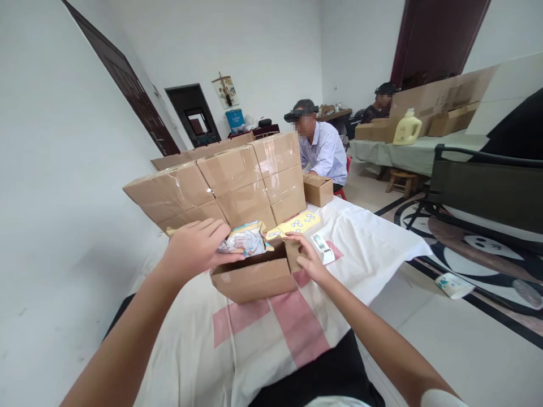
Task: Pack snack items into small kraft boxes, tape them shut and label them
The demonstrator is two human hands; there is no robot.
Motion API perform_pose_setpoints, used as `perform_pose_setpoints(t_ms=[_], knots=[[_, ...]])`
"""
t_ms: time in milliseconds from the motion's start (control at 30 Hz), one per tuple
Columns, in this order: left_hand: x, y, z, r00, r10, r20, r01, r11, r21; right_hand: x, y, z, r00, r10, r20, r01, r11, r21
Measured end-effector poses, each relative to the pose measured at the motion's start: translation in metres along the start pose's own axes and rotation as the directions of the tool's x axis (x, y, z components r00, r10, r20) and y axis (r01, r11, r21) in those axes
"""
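Observation:
My left hand grips a crinkled packet, white and light blue with some yellow, its fingers on top and thumb below. The packet is over the open top of a small cardboard box. What lies in the box's dark inside cannot be made out. At the box's right end, my right hand holds the edge between thumb and fingers. Just beyond that hand lies a small white packet with a green print. Behind the box is a yellow sheet with blue-outlined shapes.
Stacked, taped cartons form a wall across the table's far side. A closed carton stands at its right end, before a seated person. A white cloth covers the table. On another table stand a yellow jug and more cartons.

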State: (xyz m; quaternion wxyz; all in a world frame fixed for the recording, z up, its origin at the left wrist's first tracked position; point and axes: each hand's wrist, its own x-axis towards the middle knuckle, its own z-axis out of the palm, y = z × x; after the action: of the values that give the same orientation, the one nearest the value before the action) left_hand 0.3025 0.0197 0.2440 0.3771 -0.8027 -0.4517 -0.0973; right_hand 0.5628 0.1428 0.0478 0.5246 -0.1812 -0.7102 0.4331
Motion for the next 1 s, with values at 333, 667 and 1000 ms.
perform_pose_setpoints(t_ms=[333,667,1000], knots=[[0.024,0.039,0.082,0.885,-0.087,0.458,0.28,0.884,-0.374,-0.001,0.008,0.005,0.996,-0.033,-0.089,0.038,0.998,0.052],[0.014,0.03,0.09,0.777,0.011,0.629,0.407,0.754,-0.515,-0.001,0.005,0.014,0.995,-0.001,-0.103,0.011,0.995,0.094],[0.015,0.015,0.072,0.785,-0.004,0.62,0.421,0.737,-0.529,-0.005,0.004,0.016,0.989,0.054,-0.14,-0.041,0.994,0.097]])
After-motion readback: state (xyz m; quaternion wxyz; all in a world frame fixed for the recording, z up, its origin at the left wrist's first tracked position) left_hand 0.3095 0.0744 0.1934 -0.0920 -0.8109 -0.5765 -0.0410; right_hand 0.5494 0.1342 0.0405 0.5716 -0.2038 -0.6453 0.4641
